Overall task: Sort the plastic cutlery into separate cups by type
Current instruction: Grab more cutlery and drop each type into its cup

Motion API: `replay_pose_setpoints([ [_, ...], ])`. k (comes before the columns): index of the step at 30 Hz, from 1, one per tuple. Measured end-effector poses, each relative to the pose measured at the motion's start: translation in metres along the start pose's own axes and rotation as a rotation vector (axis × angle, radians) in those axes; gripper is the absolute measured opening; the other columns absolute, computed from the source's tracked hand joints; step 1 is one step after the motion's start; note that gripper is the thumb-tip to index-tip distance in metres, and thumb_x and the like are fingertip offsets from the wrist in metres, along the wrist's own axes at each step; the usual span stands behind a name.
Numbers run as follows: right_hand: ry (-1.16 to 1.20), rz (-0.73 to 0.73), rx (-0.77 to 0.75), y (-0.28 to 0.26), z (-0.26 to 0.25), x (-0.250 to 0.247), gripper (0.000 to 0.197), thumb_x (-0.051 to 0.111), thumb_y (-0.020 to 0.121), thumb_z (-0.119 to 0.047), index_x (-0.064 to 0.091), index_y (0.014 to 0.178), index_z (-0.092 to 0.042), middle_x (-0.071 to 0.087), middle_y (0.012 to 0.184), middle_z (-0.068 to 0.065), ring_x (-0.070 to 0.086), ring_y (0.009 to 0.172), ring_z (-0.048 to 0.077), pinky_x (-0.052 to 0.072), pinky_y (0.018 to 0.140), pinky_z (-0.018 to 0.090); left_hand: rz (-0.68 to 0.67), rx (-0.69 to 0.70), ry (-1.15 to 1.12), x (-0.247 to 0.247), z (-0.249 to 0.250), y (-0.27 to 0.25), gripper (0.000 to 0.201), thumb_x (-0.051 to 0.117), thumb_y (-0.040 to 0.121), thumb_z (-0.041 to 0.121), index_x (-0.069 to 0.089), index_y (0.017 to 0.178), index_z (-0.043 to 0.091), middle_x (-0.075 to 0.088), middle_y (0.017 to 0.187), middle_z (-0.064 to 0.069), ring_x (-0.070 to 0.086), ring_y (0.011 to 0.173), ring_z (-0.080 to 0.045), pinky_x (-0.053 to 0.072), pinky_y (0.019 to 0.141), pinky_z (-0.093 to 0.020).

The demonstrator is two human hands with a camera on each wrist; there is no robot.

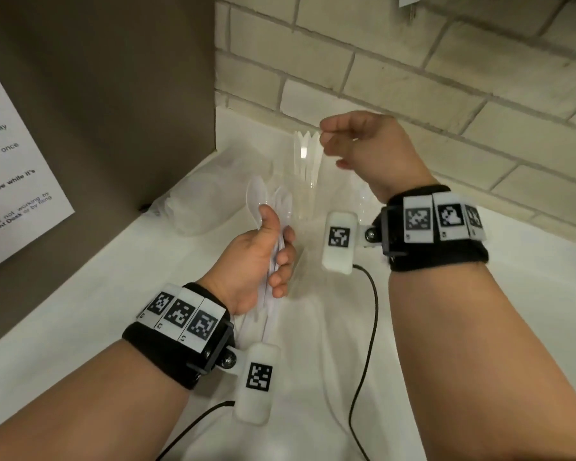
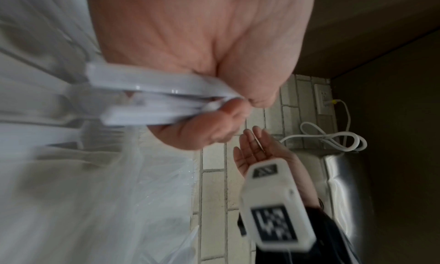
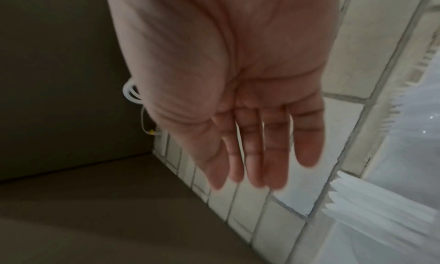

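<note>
My left hand (image 1: pixel 276 247) grips a bundle of white plastic spoons (image 1: pixel 256 197), bowls pointing up and away. In the left wrist view its fingers (image 2: pixel 214 127) curl round the spoon handles (image 2: pixel 152 102). A clear cup (image 1: pixel 308 168) stands just beyond on the white counter and holds white cutlery with pointed tips (image 1: pixel 305 138), also seen in the right wrist view (image 3: pixel 371 202). My right hand (image 1: pixel 333 141) hovers beside that cup's top. Its fingers (image 3: pixel 257 155) are straight and the palm holds nothing.
A brown panel (image 1: pixel 113 94) with a printed sheet stands at the left, and a pale brick wall (image 1: pixel 413 61) runs behind. Clear plastic wrapping (image 1: pixel 197 207) lies at the back left. Another clear cup (image 1: pixel 363 201) sits by my right wrist. A steel sink (image 2: pixel 342 183) and a white cable (image 2: pixel 333 136) lie further off.
</note>
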State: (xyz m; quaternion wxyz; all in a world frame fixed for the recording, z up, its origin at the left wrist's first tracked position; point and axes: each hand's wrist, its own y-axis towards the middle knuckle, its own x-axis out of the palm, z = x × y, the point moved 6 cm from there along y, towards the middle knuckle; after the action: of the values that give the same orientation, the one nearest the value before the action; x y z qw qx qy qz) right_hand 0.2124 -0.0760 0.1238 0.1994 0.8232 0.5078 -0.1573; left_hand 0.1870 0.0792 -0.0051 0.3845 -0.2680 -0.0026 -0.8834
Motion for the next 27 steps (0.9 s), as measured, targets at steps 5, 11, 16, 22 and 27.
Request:
replay_pose_setpoints([
  [5,-0.061,-0.240,0.061,-0.063,0.008,0.011,0.025,0.064,0.090,-0.015,0.066,0.115,-0.017,0.070,0.100,-0.003,0.069,0.083,0.012,0.057,0.076,0.030,-0.097,-0.073,-0.056,0.014,-0.007,-0.004,0.077,0.029,0.062,0.084,0.055,0.081,0.015,0.033,0.052,0.000,0.028,0.031,-0.010,0.030,0.036,-0.017],
  [11,-0.001,-0.125,0.096,-0.093,0.030,0.017,0.025,0.069,0.086,-0.015,0.065,0.110,-0.020,0.064,0.086,0.000,0.069,0.072,0.029,0.059,0.079,0.046,-0.248,-0.097,-0.072,0.030,-0.016,-0.012,0.070,0.055,0.060,0.078,0.053,0.089,0.014,0.038,0.052,0.001,0.028,0.030,-0.005,0.030,0.034,-0.014],
  [16,0.072,0.034,0.100,-0.106,0.039,0.006,0.019,0.069,0.083,-0.006,0.065,0.088,-0.024,0.071,0.076,0.007,0.070,0.069,0.028,0.059,0.075,0.047,-0.115,0.003,0.108,0.031,-0.018,-0.011,0.037,0.061,0.079,0.048,0.060,0.089,0.012,0.051,0.059,-0.001,0.044,0.041,-0.013,0.042,0.044,-0.024],
  [22,-0.037,0.000,0.077,-0.113,0.042,0.006,0.033,0.070,0.075,-0.005,0.067,0.099,-0.028,0.063,0.090,-0.010,0.062,0.062,0.002,0.055,0.073,0.023,-0.025,0.069,0.253,0.025,-0.021,-0.008,0.030,0.057,0.083,0.040,0.062,0.086,0.010,0.057,0.059,0.001,0.052,0.045,-0.016,0.050,0.050,-0.029],
  [27,-0.020,-0.008,0.069,-0.114,0.038,0.007,0.037,0.076,0.078,-0.028,0.066,0.113,-0.026,0.065,0.098,-0.013,0.063,0.066,-0.003,0.052,0.073,0.015,-0.005,0.140,0.450,0.024,-0.017,-0.005,0.022,0.058,0.093,0.027,0.061,0.082,0.009,0.058,0.058,0.003,0.049,0.046,-0.018,0.045,0.051,-0.029],
])
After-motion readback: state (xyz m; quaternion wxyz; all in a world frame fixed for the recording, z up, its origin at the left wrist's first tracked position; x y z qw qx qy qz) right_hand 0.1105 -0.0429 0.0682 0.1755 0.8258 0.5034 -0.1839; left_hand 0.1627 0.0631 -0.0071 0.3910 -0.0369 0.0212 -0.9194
